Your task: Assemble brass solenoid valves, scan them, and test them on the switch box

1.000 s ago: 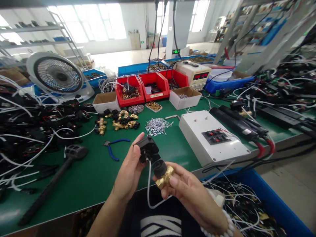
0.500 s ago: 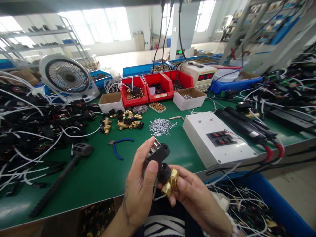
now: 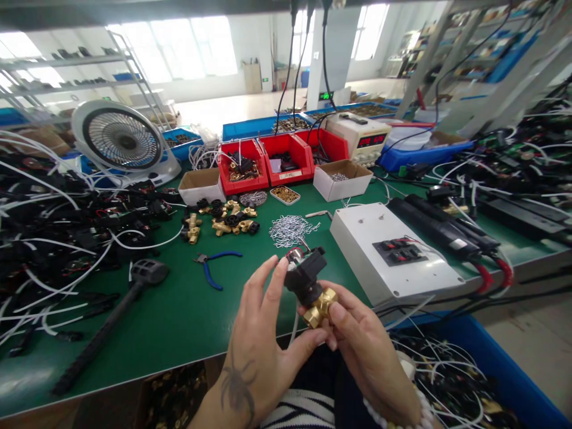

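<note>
My right hand (image 3: 364, 345) grips a brass valve body (image 3: 320, 308) between thumb and fingers. On top of the valve sits a black actuator (image 3: 308, 271), tilted, with its inner parts and a red wire exposed. A white cable hangs beneath it. My left hand (image 3: 263, 339) is open, its fingers stretched out beside the actuator and its thumb reaching under the valve. Whether the left fingertips touch the actuator I cannot tell. Beyond the hands lies a pile of silver wire clips (image 3: 291, 231) on the green bench (image 3: 192, 322).
Blue-handled pliers (image 3: 212, 268) and a black mallet (image 3: 120, 316) lie to the left. Brass valves (image 3: 227, 220) are heaped near the red bins (image 3: 290, 158). A grey box with terminals (image 3: 393, 250) stands on the right, above a blue crate (image 3: 504, 351) of cabled parts.
My left hand has loosened from the actuator and spread its fingers. The valve and actuator have moved slightly right and up, still in my right hand.
</note>
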`<action>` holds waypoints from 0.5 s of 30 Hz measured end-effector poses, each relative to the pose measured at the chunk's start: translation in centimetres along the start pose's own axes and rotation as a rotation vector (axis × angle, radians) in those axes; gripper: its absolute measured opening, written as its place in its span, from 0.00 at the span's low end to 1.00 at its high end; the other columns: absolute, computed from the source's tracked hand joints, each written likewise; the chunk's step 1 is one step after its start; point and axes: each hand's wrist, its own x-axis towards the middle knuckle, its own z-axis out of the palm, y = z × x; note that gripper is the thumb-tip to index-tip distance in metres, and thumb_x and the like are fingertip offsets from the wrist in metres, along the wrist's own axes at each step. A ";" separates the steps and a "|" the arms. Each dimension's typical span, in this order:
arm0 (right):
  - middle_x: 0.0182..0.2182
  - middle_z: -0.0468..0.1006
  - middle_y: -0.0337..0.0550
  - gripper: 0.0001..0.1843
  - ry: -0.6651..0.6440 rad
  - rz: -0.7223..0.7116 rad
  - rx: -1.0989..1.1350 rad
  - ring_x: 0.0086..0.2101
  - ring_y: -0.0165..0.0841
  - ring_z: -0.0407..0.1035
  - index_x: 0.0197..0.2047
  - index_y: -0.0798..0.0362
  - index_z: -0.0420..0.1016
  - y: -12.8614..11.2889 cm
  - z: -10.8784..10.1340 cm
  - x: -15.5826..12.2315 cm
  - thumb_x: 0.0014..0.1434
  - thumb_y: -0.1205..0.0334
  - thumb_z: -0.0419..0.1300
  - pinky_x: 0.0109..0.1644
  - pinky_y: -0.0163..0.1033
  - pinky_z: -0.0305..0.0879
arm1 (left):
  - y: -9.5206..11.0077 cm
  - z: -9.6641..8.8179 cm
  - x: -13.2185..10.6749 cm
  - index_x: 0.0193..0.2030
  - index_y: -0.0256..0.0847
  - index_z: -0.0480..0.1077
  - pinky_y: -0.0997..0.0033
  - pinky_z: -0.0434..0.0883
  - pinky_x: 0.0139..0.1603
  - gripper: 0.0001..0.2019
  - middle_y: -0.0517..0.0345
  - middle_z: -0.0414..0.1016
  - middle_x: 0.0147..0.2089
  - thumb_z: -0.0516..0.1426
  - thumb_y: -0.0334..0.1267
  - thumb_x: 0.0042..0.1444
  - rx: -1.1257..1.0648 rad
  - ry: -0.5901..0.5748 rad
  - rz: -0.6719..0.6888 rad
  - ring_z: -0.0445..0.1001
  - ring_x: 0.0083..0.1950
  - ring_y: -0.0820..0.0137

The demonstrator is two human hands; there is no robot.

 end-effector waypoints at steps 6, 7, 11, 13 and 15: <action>0.31 0.78 0.42 0.21 -0.056 -0.031 -0.103 0.28 0.30 0.67 0.48 0.49 0.72 0.4 -0.7 0.1 0.57 0.45 0.64 0.28 0.32 0.61 | 0.3 0.5 0.2 0.69 0.43 0.45 0.55 0.70 0.56 0.40 0.44 0.60 0.58 0.60 0.47 0.56 0.042 0.076 0.035 0.64 0.58 0.57; 0.32 0.77 0.41 0.20 -0.085 -0.052 -0.147 0.29 0.31 0.68 0.47 0.48 0.73 0.4 -0.7 0.3 0.57 0.45 0.64 0.30 0.33 0.63 | 0.4 0.6 0.2 0.69 0.43 0.47 0.55 0.70 0.56 0.39 0.45 0.61 0.57 0.61 0.45 0.55 0.015 0.091 0.020 0.64 0.57 0.58; 0.36 0.72 0.39 0.18 -0.015 -0.283 -0.242 0.37 0.32 0.67 0.49 0.44 0.72 0.2 -0.7 1.3 0.60 0.45 0.60 0.41 0.35 0.65 | 0.7 0.9 -0.1 0.65 0.46 0.53 0.57 0.72 0.56 0.37 0.49 0.59 0.58 0.63 0.36 0.48 -0.163 0.129 -0.097 0.64 0.58 0.59; 0.41 0.70 0.41 0.19 0.078 -0.394 -0.236 0.45 0.35 0.66 0.54 0.42 0.70 0.2 -0.5 1.9 0.64 0.44 0.55 0.50 0.39 0.63 | 1.0 1.0 -0.3 0.64 0.48 0.54 0.60 0.73 0.55 0.38 0.51 0.58 0.59 0.63 0.35 0.47 -0.244 0.109 -0.133 0.64 0.59 0.60; 0.50 0.69 0.44 0.23 0.071 -0.364 -0.247 0.52 0.40 0.62 0.56 0.42 0.69 0.2 -0.4 2.5 0.63 0.41 0.53 0.56 0.44 0.60 | 1.3 1.1 -0.5 0.63 0.49 0.54 0.63 0.75 0.53 0.38 0.52 0.59 0.59 0.64 0.36 0.46 -0.310 0.085 -0.138 0.64 0.59 0.61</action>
